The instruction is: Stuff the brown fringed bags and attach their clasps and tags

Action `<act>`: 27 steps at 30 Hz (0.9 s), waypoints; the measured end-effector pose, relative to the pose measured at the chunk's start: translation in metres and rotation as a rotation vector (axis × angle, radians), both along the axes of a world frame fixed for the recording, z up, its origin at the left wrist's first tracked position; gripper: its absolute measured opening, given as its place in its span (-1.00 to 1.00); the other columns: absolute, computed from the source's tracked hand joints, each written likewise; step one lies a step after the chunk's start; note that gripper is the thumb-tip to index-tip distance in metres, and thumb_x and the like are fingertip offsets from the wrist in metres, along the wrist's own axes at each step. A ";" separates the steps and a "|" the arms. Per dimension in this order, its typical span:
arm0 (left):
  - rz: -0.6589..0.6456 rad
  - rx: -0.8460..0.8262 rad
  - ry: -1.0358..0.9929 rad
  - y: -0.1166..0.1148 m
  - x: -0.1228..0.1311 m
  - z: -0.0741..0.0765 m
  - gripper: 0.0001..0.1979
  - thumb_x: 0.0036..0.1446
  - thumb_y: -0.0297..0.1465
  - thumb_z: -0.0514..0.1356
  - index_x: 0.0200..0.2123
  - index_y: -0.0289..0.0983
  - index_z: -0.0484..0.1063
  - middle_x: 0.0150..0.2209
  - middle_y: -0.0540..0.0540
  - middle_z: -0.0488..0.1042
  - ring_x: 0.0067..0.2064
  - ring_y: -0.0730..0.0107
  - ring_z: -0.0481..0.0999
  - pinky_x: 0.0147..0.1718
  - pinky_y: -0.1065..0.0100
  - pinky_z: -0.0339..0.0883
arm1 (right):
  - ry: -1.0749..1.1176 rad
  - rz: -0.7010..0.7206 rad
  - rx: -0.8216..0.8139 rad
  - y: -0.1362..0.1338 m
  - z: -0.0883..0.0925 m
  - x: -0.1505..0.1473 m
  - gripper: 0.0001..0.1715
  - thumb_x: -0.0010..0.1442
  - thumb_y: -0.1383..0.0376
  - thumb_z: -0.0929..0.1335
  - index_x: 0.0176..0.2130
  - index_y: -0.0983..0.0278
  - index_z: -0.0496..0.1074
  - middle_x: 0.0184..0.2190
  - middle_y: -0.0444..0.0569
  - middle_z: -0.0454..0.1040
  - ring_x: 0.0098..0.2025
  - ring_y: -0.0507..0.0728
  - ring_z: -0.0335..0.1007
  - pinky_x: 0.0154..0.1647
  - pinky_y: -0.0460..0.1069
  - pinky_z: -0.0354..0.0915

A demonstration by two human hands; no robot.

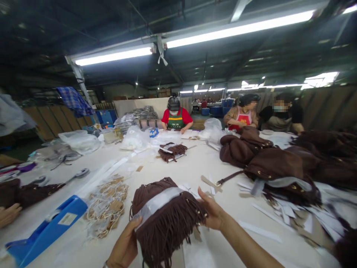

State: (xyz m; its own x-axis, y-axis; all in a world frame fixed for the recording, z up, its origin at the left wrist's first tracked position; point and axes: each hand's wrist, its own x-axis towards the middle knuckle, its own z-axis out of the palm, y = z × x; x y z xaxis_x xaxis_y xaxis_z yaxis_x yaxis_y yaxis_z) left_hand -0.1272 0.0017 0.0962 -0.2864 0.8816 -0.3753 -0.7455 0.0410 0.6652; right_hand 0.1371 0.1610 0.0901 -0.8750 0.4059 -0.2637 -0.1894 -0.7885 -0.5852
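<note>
Long fluorescent tubes [240, 30] beneath a dark roof [106, 22], brown partitions [329, 108] beyond a pale worktable [200, 162]

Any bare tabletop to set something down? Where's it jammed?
Probably best: bare table between the farther fringed bundle and the brown bags. A smaller one lies between that bundle and the held fringed piece. Crowded: right, bags and paper scraps; left, tag pile and blue tape dispenser.
</note>
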 end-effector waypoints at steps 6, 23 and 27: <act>-0.224 0.001 -0.009 0.056 -0.034 -0.013 -0.67 -0.02 -0.39 0.33 -0.14 -0.36 0.55 -0.22 -0.21 0.62 -0.09 -0.01 0.59 0.04 0.05 0.37 | -0.104 0.119 -0.057 0.027 -0.028 -0.024 -0.49 0.15 -0.01 0.35 -0.20 0.39 0.50 -0.27 0.14 0.60 -0.14 0.22 0.55 0.02 0.09 0.36; 0.115 0.365 -0.130 0.148 0.003 -0.047 -0.55 0.01 -0.39 0.34 0.01 -0.28 0.46 -0.09 -0.14 0.58 -0.12 0.19 0.58 -0.01 0.19 0.38 | 0.068 -0.517 0.045 0.033 -0.035 -0.098 -0.21 0.04 -0.27 0.34 0.03 0.20 0.44 0.00 0.06 0.51 0.10 0.27 0.37 0.04 0.19 0.33; 0.158 0.311 -0.107 0.152 0.011 -0.065 -0.59 -0.06 -0.39 0.39 -0.08 -0.30 0.51 -0.16 -0.13 0.60 -0.13 0.19 0.58 -0.03 0.20 0.39 | -0.028 -0.530 -0.020 0.039 -0.041 -0.123 -0.43 0.15 0.04 0.42 0.06 0.30 0.42 -0.04 0.06 0.54 0.04 0.21 0.44 0.05 0.13 0.36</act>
